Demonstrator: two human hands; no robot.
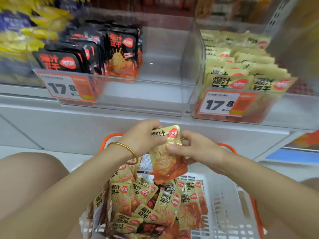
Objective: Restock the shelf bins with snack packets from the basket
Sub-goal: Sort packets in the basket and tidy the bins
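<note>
Above the basket point(224, 200), both hands hold one gold snack packet point(166, 152), upright, slightly tilted, red printed lower half hanging down. Left hand point(143, 137) grip: fingers curled round the packet's upper left edge, thumb on its front. Right hand point(193, 149) grip: thumb and fingers pinching the packet's right side near the middle. Gold bangle point(125, 150) sits on the left wrist.

Basket is white slotted plastic with an orange rim, holding a loose pile of gold packets point(150, 200) on its left half; a few dark packets mixed in low down. Right part of the basket floor shows bare.

On the shelf point(86, 121) beyond, three clear bins. Middle bin point(164, 94) holds black packets point(103, 52) standing in rows on its left side, right side bare. Right bin point(259, 111) is packed with gold packets point(241, 69) matching the held one. Each of these two bins has an orange price tag reading 17.8: left tag point(69, 87), right tag point(224, 104). Far left, yellow packets point(25, 35), blurred.
</note>
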